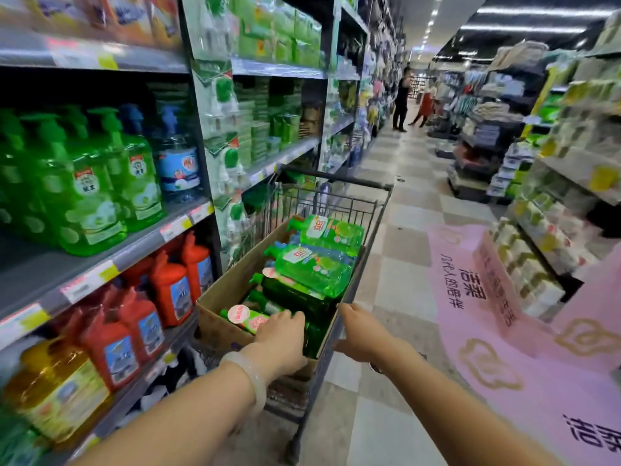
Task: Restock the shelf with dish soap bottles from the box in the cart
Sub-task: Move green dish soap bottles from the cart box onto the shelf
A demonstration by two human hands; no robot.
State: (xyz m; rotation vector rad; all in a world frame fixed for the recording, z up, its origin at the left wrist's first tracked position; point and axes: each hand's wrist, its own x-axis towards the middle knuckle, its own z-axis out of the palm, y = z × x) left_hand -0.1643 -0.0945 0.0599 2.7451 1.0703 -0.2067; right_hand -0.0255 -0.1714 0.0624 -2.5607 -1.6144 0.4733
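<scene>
Green dish soap bottles [316, 260] are shown lying in the cardboard box [232, 284] inside the cart [339, 183], beside the shelf [100, 264]. Head view: the pick-up step is judged under way. The left hand [280, 338] is laid over a bottle [248, 319] at the box's near end; whether it is gripped cannot be told. The right hand [361, 331], fingers relaxed, is empty at the box rim. Lifting toward the shelf gap is called for next. Lower bottles are hidden.

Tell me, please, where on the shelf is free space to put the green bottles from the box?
Bare shelf board lies in front of the green pump bottles, behind the price-tag rail. The red bottles below stand packed. The box has a gap along its left wall beside the left hand.
</scene>
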